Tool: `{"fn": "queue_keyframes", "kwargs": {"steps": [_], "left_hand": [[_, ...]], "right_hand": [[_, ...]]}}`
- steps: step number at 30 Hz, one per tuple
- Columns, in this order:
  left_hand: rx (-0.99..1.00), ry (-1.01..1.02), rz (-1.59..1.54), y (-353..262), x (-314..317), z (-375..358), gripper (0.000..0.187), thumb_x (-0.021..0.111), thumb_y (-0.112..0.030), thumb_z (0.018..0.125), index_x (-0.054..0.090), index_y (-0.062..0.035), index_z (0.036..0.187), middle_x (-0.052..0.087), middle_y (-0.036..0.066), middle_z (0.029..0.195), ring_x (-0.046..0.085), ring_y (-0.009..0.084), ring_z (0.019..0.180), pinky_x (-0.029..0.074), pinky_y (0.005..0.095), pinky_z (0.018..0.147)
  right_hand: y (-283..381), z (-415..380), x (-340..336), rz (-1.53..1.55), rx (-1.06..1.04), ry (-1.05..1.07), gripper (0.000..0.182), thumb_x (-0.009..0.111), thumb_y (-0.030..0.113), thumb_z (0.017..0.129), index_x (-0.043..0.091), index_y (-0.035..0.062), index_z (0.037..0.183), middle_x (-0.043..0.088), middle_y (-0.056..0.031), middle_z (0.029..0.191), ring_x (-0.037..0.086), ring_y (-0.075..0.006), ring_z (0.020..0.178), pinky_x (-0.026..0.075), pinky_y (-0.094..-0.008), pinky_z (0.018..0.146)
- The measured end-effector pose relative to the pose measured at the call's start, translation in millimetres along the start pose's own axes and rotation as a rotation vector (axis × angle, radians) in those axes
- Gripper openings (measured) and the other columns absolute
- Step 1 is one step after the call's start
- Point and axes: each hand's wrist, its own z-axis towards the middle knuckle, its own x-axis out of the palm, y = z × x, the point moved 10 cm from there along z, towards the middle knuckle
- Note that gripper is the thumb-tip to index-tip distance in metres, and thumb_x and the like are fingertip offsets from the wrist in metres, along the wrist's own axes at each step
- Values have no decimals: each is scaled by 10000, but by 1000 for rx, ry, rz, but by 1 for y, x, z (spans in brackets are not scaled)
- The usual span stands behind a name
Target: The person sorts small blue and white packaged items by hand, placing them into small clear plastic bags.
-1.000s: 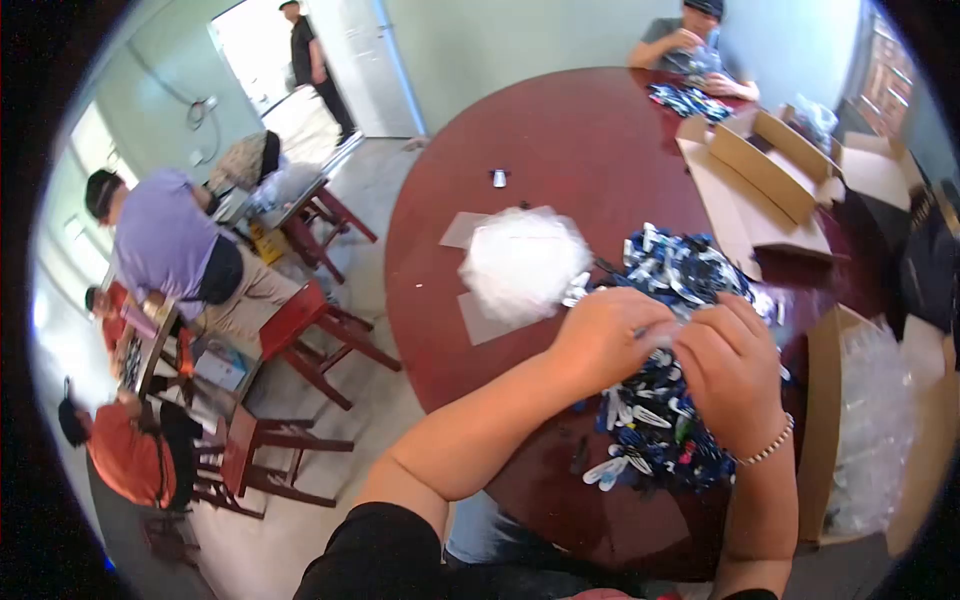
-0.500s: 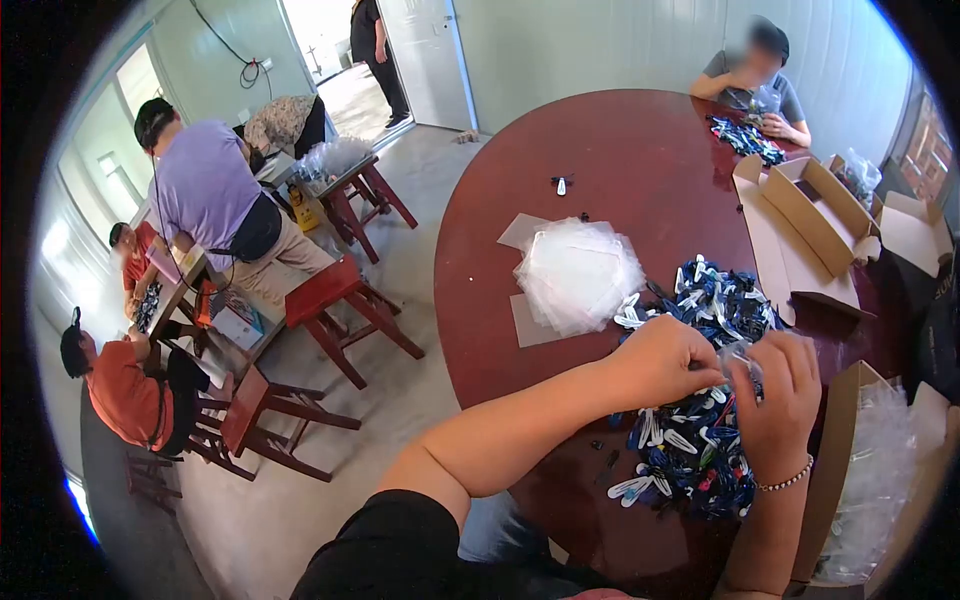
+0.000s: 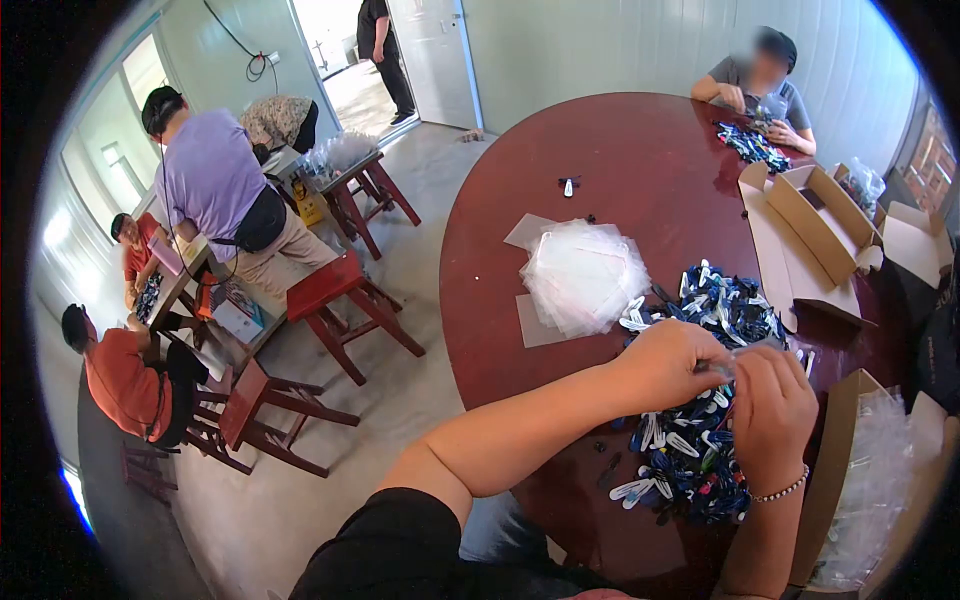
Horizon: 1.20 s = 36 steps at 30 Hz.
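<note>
Over a pile of dark and white hair clips (image 3: 690, 440), my left hand (image 3: 675, 365) pinches the edge of a small clear plastic bag (image 3: 738, 352). My right hand (image 3: 775, 405), with a beaded bracelet at the wrist, has its fingers closed on the same bag from the right. The bag is mostly hidden by the fingers, and what is in it cannot be made out. A stack of clear flat bags (image 3: 585, 278) lies left of the clips on the red table (image 3: 500, 215). One single clip (image 3: 569, 187) lies beyond that stack.
Open cardboard boxes (image 3: 815, 220) stand at the right, and a box of clear packets (image 3: 870, 480) is beside my right forearm. A person (image 3: 765, 85) sits across the table at another clip pile. Stools (image 3: 335, 290) and several people are on the left.
My hands have drawn closer together around the small bag, which shows less now. The person across has lowered one hand toward the bag they hold. The view has shifted slightly.
</note>
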Motion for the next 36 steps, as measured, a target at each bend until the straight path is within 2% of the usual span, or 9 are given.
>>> {"fn": "queue_keyframes", "kwargs": {"steps": [2, 4, 6, 9, 11, 17, 21, 31, 36], "left_hand": [[11, -24, -7, 4, 1, 0, 138, 661, -198, 833, 701, -82, 895, 657, 151, 779, 640, 343, 722, 501, 410, 632], [-57, 27, 7, 4, 1, 1, 143, 652, -165, 851, 694, -71, 951, 667, 150, 814, 653, 319, 742, 512, 384, 668], [-122, 79, 20, 8, 4, 0, 162, 644, -131, 869, 688, -60, 1008, 678, 149, 849, 666, 295, 763, 523, 359, 704], [-100, 58, -5, 8, 6, -1, 170, 625, -132, 883, 685, -65, 1028, 678, 157, 889, 671, 308, 801, 524, 359, 719], [-42, 54, 46, 10, 9, 0, 180, 615, -133, 886, 685, -72, 1041, 683, 159, 925, 670, 324, 840, 527, 370, 735], [31, 27, 176, 6, 4, -2, 252, 612, -102, 849, 665, -95, 1095, 689, 143, 953, 659, 333, 895, 525, 416, 770], [-34, 70, 283, 11, 1, 0, 252, 611, -93, 842, 668, -80, 1087, 690, 140, 922, 659, 331, 863, 525, 422, 751], [26, -33, 382, 11, -8, -2, 285, 618, -78, 803, 679, -88, 1081, 700, 127, 917, 670, 312, 871, 539, 415, 734], [52, -58, 430, 9, -12, 0, 403, 653, -66, 751, 632, -40, 1153, 671, 149, 1076, 633, 317, 1033, 521, 408, 847]], "right_hand": [[1, 0, -7, -24, 31, -55, 95, 633, -12, 820, 610, -15, 912, 646, -138, 878, 608, -320, 741, 492, -382, 667], [3, -2, -14, -50, 61, -109, 80, 629, -18, 826, 609, -13, 903, 650, -141, 872, 619, -314, 731, 497, -372, 665], [-18, -10, -1, 155, 327, 22, 93, 656, 13, 827, 624, -7, 912, 662, -150, 876, 642, -331, 789, 509, -380, 685], [-18, -5, 2, 262, 333, 88, 130, 652, -12, 815, 646, -12, 945, 680, -149, 892, 667, -279, 784, 513, -325, 689], [-18, -4, 5, 220, 187, 87, 141, 657, -19, 807, 665, -7, 947, 685, -149, 880, 672, -259, 782, 515, -321, 684], [-21, -15, 22, 292, 173, 247, 104, 639, 23, 845, 670, 4, 942, 701, -140, 951, 671, -304, 810, 509, -352, 709], [-13, -4, 19, 294, 107, 151, 130, 630, 36, 856, 678, 18, 976, 701, -138, 979, 667, -313, 829, 505, -359, 701], [-16, -8, 37, 406, 160, 287, 217, 615, 61, 878, 634, -31, 1074, 674, -203, 1042, 661, -359, 942, 531, -389, 801], [-21, -11, 39, 323, 244, 350, 226, 594, 62, 888, 652, -23, 1088, 667, -212, 1065, 653, -374, 978, 517, -389, 833]]}}
